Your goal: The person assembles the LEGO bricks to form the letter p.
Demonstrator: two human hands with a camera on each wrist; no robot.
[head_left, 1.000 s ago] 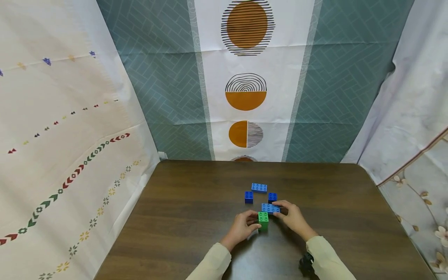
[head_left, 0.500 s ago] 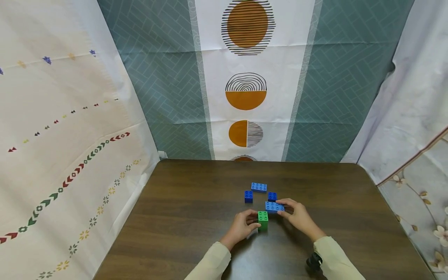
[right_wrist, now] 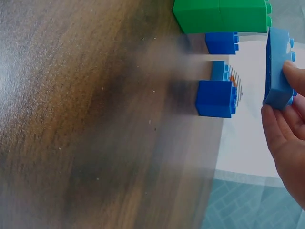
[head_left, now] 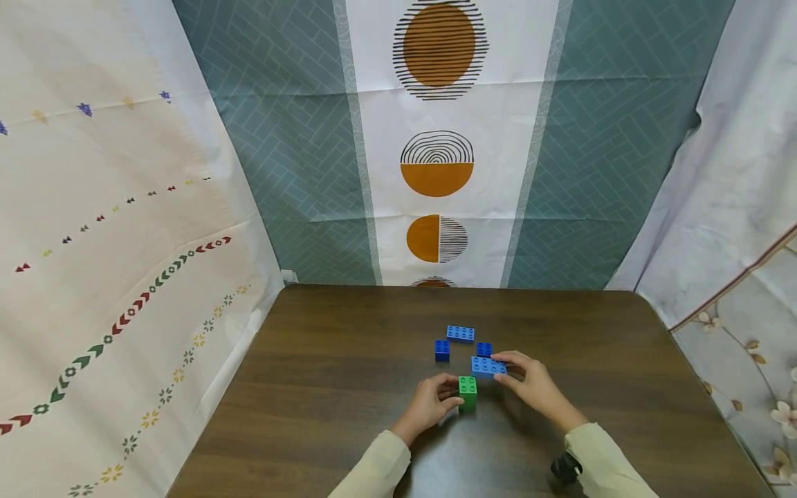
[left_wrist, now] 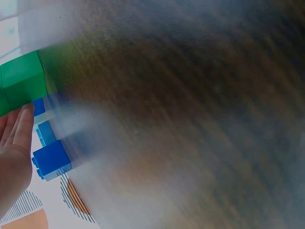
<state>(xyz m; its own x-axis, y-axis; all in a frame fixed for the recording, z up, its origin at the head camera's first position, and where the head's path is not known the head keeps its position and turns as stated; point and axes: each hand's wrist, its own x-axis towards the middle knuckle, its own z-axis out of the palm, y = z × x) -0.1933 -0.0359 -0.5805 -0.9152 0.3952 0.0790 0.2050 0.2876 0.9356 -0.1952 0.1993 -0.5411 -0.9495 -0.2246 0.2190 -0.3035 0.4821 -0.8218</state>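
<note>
A green block stack [head_left: 468,393], two bricks high, stands on the table with the left hand [head_left: 428,404] gripping its left side. To its upper right, the right hand [head_left: 531,384] pinches a light blue brick [head_left: 488,366] by its right end between thumb and fingers. In the right wrist view this light blue brick [right_wrist: 279,69] hangs above the table, level with the top of the green stack [right_wrist: 221,15]. The left wrist view has the left hand [left_wrist: 16,152] at the green stack's [left_wrist: 24,81] side.
Behind the hands lie another light blue brick [head_left: 461,334] and two dark blue bricks, one on the left [head_left: 442,351] and one on the right [head_left: 483,349]. The brown table [head_left: 324,360] ends at hanging cloths at the back and sides.
The right hand has moved right and slightly away from the person, carrying the light blue brick off from beside the green stack. The left hand has hardly moved.
</note>
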